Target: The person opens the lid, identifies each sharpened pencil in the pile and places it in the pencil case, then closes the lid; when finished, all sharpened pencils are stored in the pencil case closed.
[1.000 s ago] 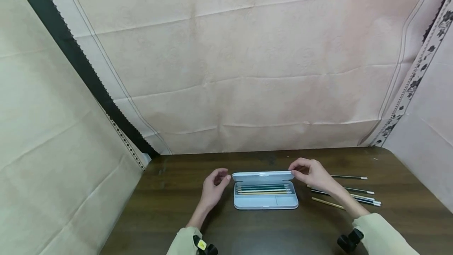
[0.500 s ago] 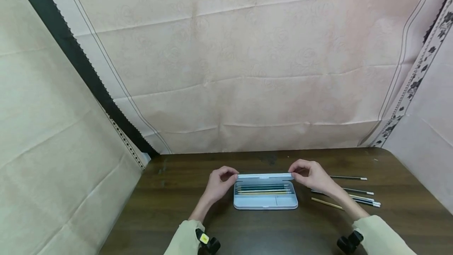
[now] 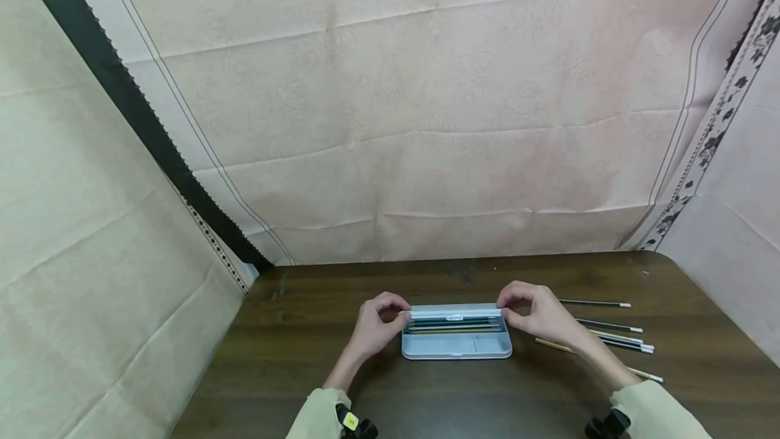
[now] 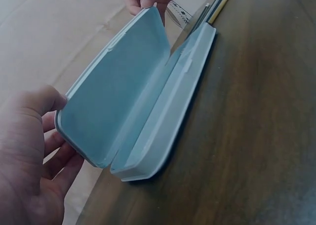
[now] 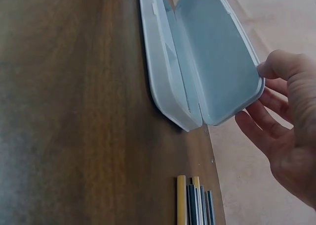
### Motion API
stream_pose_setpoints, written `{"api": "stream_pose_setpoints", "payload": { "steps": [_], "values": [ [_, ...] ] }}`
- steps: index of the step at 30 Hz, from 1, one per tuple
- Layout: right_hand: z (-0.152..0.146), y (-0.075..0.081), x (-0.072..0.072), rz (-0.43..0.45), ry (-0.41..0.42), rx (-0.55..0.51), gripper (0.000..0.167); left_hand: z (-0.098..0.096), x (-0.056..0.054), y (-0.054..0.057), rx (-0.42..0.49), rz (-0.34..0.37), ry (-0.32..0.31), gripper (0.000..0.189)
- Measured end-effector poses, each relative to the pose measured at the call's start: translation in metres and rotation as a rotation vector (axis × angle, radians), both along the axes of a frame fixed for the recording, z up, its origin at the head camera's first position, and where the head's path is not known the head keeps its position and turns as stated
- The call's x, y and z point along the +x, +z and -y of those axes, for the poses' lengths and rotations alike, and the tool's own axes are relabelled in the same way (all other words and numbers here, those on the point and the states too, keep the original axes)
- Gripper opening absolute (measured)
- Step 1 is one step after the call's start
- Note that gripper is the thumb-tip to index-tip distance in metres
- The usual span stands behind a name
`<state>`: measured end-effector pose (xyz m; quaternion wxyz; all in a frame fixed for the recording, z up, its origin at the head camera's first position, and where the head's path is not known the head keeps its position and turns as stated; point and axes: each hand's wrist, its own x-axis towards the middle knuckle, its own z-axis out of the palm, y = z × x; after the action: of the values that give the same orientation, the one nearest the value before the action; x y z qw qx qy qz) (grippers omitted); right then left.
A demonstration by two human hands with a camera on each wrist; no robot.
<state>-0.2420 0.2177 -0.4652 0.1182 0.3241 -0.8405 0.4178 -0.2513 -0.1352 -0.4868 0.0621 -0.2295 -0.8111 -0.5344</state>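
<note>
A light blue pencil case [image 3: 435, 347] lies on the table, its lid [image 4: 118, 71] raised at an angle over the tray. Several pencils [image 3: 453, 331] rest inside, green and yellow ones among them, partly covered by the lid in the head view. My left hand [image 3: 375, 326] pinches the lid's left corner, thumb on the inner side and fingers behind. At the opposite corner my right hand [image 5: 291, 106] holds the lid the same way, thumb at the rim.
Right of the case, several loose pencils [image 3: 621, 341] lie on the brown wooden table [image 3: 451, 402], partly under the right forearm. A pale cloth [image 3: 426, 120] hangs behind the table's far edge, with more cloth at both sides.
My left hand has moved in from beside the case and taken hold of the lid's left corner. The lid has tilted forward over the tray, both hands moving with it.
</note>
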Motion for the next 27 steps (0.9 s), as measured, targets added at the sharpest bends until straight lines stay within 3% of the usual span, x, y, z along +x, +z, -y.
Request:
{"api": "stream_pose_setpoints", "payload": {
  "steps": [9, 15, 23, 27],
  "values": [
    [0.0, -0.007, 0.004, -0.037, 0.065, -0.008, 0.023, 0.003, 0.005, -0.01, -0.013, -0.096, -0.041, 0.012],
    [0.001, -0.014, 0.006, -0.102, 0.092, -0.013, 0.031, 0.003, 0.008, -0.015, -0.059, -0.164, -0.038, 0.019],
    [0.004, -0.018, 0.01, -0.134, 0.053, 0.085, 0.033, 0.003, 0.014, -0.018, -0.122, -0.16, -0.033, 0.018],
    [0.005, -0.02, 0.014, -0.145, 0.036, 0.125, 0.033, 0.003, 0.017, -0.019, -0.149, -0.189, -0.049, 0.016]
  ]
}}
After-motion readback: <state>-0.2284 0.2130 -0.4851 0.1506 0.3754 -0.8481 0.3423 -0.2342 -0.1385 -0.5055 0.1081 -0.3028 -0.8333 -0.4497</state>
